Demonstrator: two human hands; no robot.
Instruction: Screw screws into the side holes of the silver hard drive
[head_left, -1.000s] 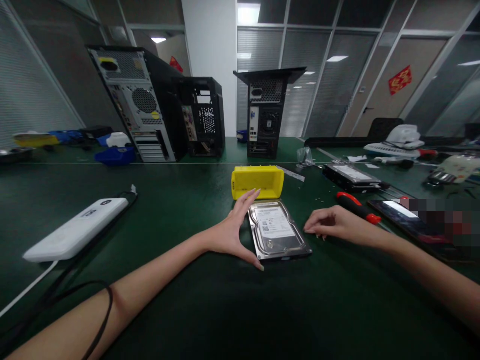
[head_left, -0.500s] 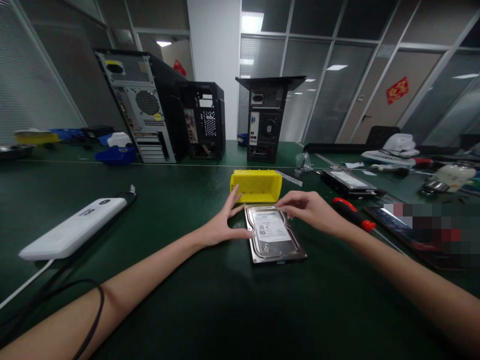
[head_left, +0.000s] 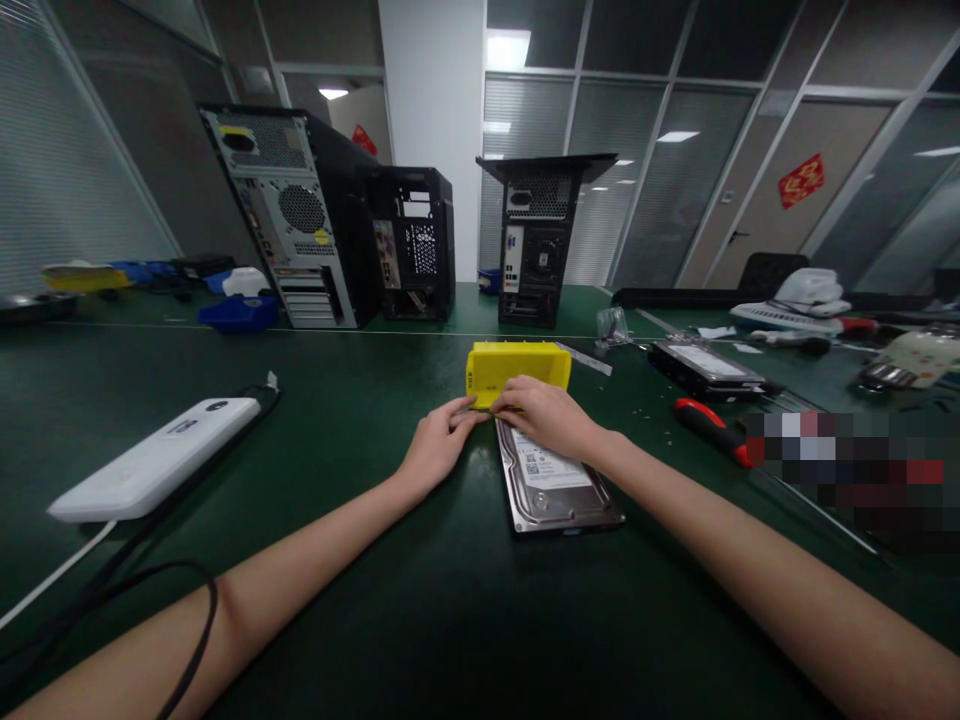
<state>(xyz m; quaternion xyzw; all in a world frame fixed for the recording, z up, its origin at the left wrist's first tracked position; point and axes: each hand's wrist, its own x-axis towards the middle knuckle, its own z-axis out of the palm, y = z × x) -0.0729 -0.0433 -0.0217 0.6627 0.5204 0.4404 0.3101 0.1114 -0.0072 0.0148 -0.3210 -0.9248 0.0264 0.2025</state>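
Note:
A silver hard drive (head_left: 551, 485) with a white label lies on the dark green table, just in front of a yellow bin (head_left: 517, 365). My right hand (head_left: 544, 412) reaches over the drive's far end, its fingers pinched together near the far left corner. Beside that corner, to its left, is my left hand (head_left: 442, 440), with fingers drawn together and fingertips close to those of my right hand. Whatever lies between the fingertips of either hand is too small to make out.
A white power bank (head_left: 157, 460) with cables lies left. At right are a red-black screwdriver (head_left: 712, 430) and another hard drive (head_left: 705, 365). Computer cases (head_left: 300, 215) stand at the back, with a blue bin (head_left: 238, 313) beside them.
My right hand has moved left across the drive's far end to its left corner. My left hand has left the drive's side edge, and its spread fingers have drawn together.

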